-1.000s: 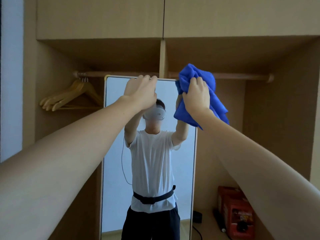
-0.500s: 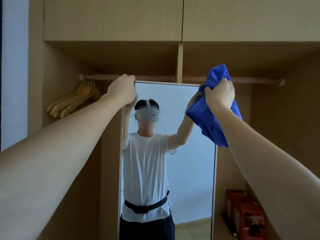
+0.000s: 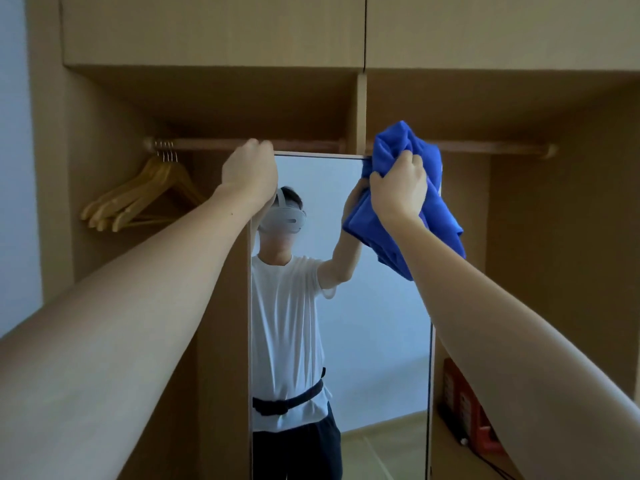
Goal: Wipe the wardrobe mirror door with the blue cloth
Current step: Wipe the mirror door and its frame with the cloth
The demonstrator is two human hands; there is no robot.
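A tall wooden wardrobe (image 3: 554,237) fills the frame, its upper cupboards across the top and a clothes rail (image 3: 491,147) running across the upper middle. The mirror door (image 3: 363,323) stands upright in the centre and runs down to the bottom edge; it reflects a person in a white T-shirt with both arms raised. The blue cloth (image 3: 433,216) is bunched at the mirror's upper right corner, right of centre in the frame, part rising above the top edge and the rest hanging down over the right side strip. The right hand (image 3: 398,188) grips the cloth with fingers curled into its folds, held against that corner. The left hand (image 3: 250,174) sits at the mirror's upper left corner, fingers together and curled over the top edge. A bunch of wooden hangers (image 3: 138,199) hangs from the rail at the left. A red box (image 3: 467,410) sits on the wardrobe floor at lower right, partly hidden by the right forearm.
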